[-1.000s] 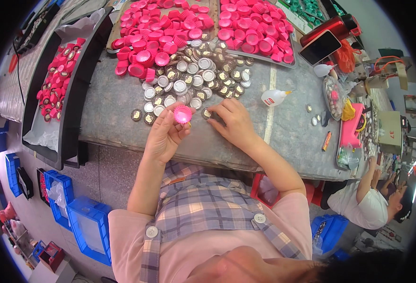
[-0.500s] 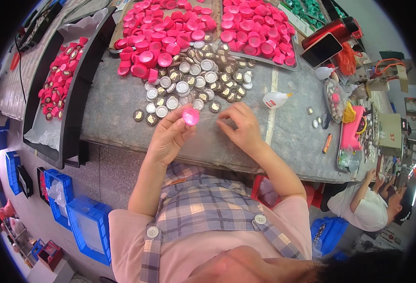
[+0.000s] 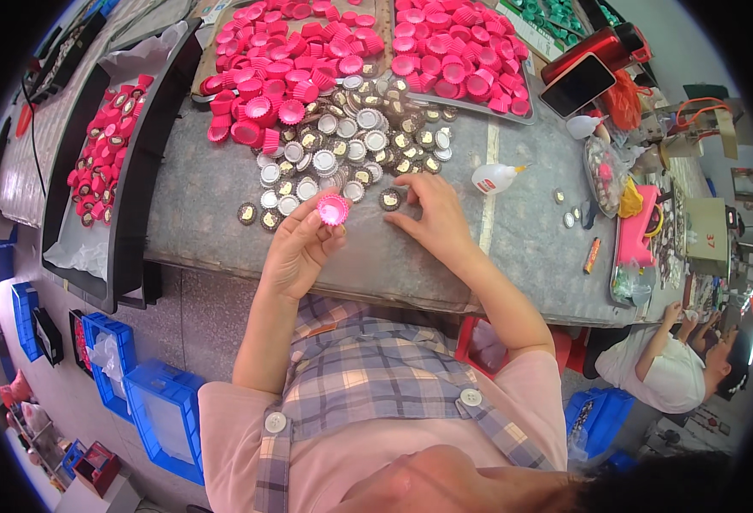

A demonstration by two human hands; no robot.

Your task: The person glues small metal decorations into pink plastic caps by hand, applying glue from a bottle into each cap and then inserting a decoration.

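A pink fluted cup [image 3: 332,209], its hollow side facing up, is pinched between the thumb and fingers of my left hand [image 3: 295,252] near the table's front edge. To its right, my right hand [image 3: 436,222] holds nothing; its thumb and forefinger are spread on either side of a dark brown, scalloped disc [image 3: 390,199] with a cream patterned face. That disc lies on the table by itself. Just beyond both hands spreads a pile of similar discs [image 3: 325,160], some brown side up, others showing silver backs. Behind it are heaped pink cups [image 3: 265,85].
On the left stands a black tray [image 3: 150,128] with filled pink cups. A metal tray [image 3: 513,121] of pink cups sits at the back. To the right are a white glue bottle [image 3: 494,178], a phone [image 3: 578,85] and a red flask [image 3: 603,53]. Another person [image 3: 658,363] works at far right.
My right hand has moved slightly left and up, its fingers now around the single disc. My left hand still holds the pink cup, shifted slightly left.
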